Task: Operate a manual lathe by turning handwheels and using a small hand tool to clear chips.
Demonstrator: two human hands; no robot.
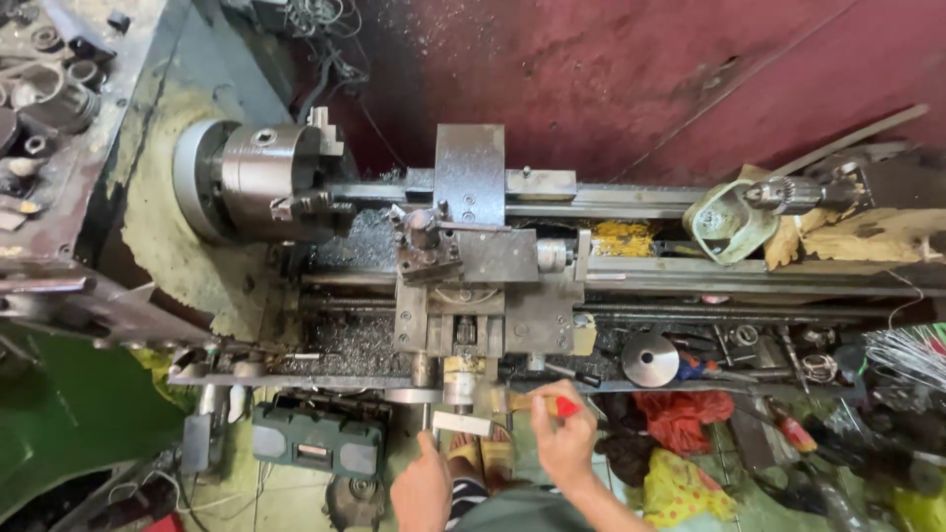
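Lathe (473, 246) fills the view, seen from above, bed running 9 to 3 o'clock. Chuck (261, 177) sits at 9 o'clock of the carriage (483, 286), steel jaws out, nothing clearly held in it. Tool post (426, 241) is on the carriage's 9 o'clock side, near the chuck but apart from it. Metal chips lie in the tray (345, 340) below the bed.

Right hand (564, 438) is at 6 o'clock of the carriage, fingers curled shut around a brush (537, 403) with a wooden handle and red end; the brush points toward 9 o'clock, its tip near the cross-slide handwheel (458, 389). Left hand (422, 488) is just at 7 o'clock of the right one, fingertips touching a pale flat block (463, 423) under the handwheel; whether it pinches the block or only rests on it, cannot tell.

Green case (317, 438) lies on the floor at 9 o'clock of the left hand. Red cloth (680, 414) and yellow bag (680, 488) are at 3 o'clock of the right hand. Round steel disc (650, 360) rests on the tool shelf at 2 o'clock.
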